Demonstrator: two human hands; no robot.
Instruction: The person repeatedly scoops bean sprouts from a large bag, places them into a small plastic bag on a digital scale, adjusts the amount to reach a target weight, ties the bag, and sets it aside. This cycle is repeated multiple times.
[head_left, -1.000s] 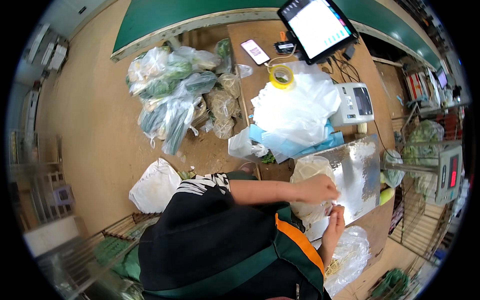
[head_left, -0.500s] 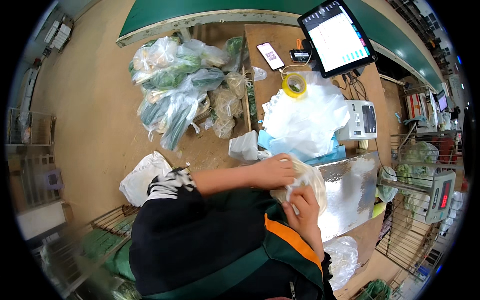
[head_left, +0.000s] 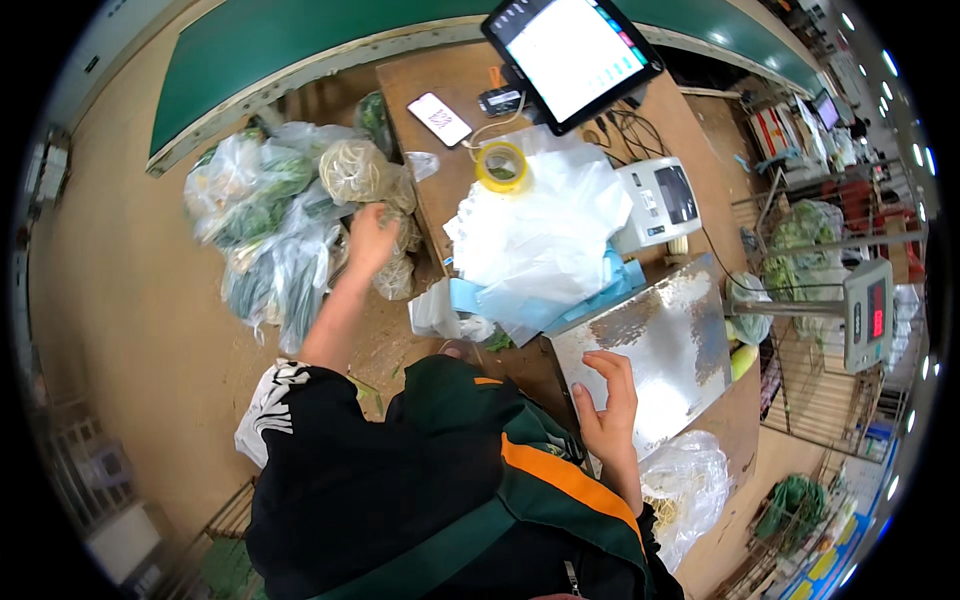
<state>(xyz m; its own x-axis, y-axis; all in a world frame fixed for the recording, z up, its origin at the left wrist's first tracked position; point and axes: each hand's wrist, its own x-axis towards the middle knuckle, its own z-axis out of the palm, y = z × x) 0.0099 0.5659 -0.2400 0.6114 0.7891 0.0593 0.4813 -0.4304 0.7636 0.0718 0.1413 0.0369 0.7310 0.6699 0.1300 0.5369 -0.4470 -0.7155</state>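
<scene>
My left hand [head_left: 371, 240] reaches out to the pile on the left, its fingers curled at the near edge of a clear bag of pale, noodle-like strands [head_left: 352, 170]. The fingertips are partly hidden against the bags. Beneath and beside it lie more bags of strands [head_left: 395, 277] and clear bags of leafy greens [head_left: 290, 265]. My right hand [head_left: 607, 408] holds nothing; its fingers are spread above the near left part of a worn metal plate [head_left: 655, 350].
Ahead on the table lie white plastic bags [head_left: 540, 220], yellow tape [head_left: 501, 167], a phone [head_left: 440, 119], a tilted screen [head_left: 575, 60] and a label printer [head_left: 655, 203]. A scale display [head_left: 868, 315] stands right. Another clear bag [head_left: 690, 480] lies near my right forearm.
The bag of pale strands has gone from between my hands to the pile on the left, with my left hand following. My right hand has opened over the metal plate. My view has shifted.
</scene>
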